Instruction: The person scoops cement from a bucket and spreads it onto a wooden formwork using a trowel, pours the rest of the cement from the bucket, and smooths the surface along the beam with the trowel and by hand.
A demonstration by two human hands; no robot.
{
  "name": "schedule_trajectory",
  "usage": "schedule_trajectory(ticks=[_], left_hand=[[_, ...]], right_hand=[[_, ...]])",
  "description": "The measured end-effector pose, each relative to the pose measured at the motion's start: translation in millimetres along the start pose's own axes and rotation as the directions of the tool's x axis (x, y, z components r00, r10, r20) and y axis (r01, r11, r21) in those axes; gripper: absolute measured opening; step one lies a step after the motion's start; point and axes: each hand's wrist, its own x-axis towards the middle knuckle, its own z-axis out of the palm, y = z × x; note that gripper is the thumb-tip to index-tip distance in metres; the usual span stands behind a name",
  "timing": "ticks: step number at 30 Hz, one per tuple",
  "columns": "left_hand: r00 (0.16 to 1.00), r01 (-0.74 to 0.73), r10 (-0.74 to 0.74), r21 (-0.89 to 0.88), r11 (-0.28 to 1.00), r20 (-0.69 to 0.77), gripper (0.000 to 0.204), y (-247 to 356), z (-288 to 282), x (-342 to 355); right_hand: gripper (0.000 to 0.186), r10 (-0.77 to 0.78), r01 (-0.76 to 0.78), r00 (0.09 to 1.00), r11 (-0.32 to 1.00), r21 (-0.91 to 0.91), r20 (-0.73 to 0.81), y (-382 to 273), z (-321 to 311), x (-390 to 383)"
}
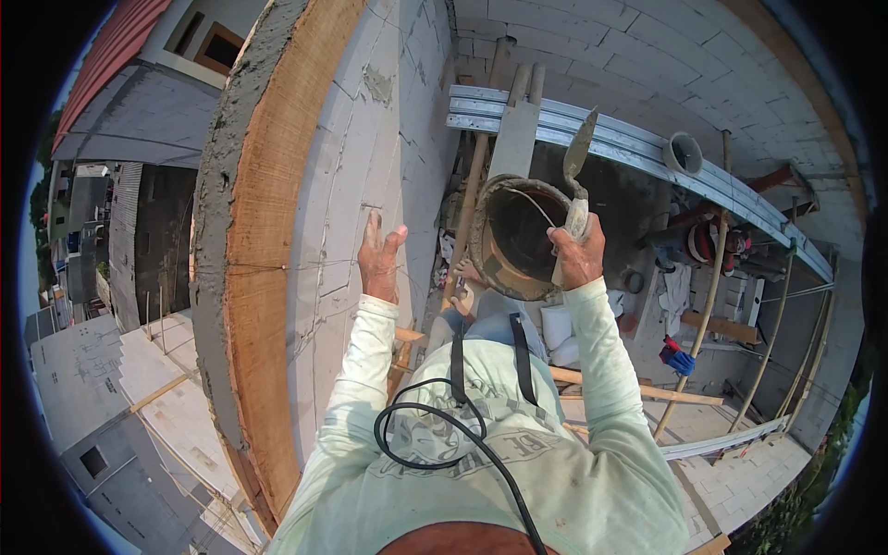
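In my right hand (pixel 579 252) is a pointed trowel (pixel 579 148), gripped by its mortar-crusted handle, blade tilted upward and away. Just left of that hand stands a round bucket (pixel 481 236) with mortar-smeared walls; its inside is dark. The bucket's wire handle (pixel 532 203) runs up close to my right thumb; whether they touch I cannot tell. My left hand (pixel 379 259) is raised beside the pale block wall (pixel 333 185), fingers apart and nothing in them. A bare foot (pixel 462 301) shows below, between my hands.
Along the left, a long wooden board (pixel 257 305) borders a strip of grey mortar (pixel 217 240) on the wall top. Metal channels (pixel 629 162) cross ahead, carrying a small pale bucket (pixel 683 153). Bamboo poles (pixel 708 305) stand at right; a lower level shows beneath.
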Motion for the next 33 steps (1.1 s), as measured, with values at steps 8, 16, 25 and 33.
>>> schedule_trajectory(ticks=[8,16,25,33], left_hand=[[0.993,-0.03,0.055,0.226,0.974,-0.102,0.076,12,-82,-79],[0.901,0.192,-0.057,0.277,0.941,-0.431,0.064,14,-145,-133],[0.703,0.238,-0.263,-0.13,0.963,-0.661,0.071,-15,-200,-166],[0.379,-0.526,-0.147,-0.343,0.778,-0.914,0.057,11,-211,-186]], right_hand=[[0.042,-0.017,-0.121,0.891,0.954,-0.275,-0.453,163,-99,29],[0.041,0.248,-0.288,0.781,0.957,0.022,-0.573,272,-186,22],[0.045,0.016,-0.397,0.859,0.652,-0.646,-0.512,372,-316,25],[0.028,0.604,-0.65,0.756,0.739,-0.178,-0.252,256,-106,9]])
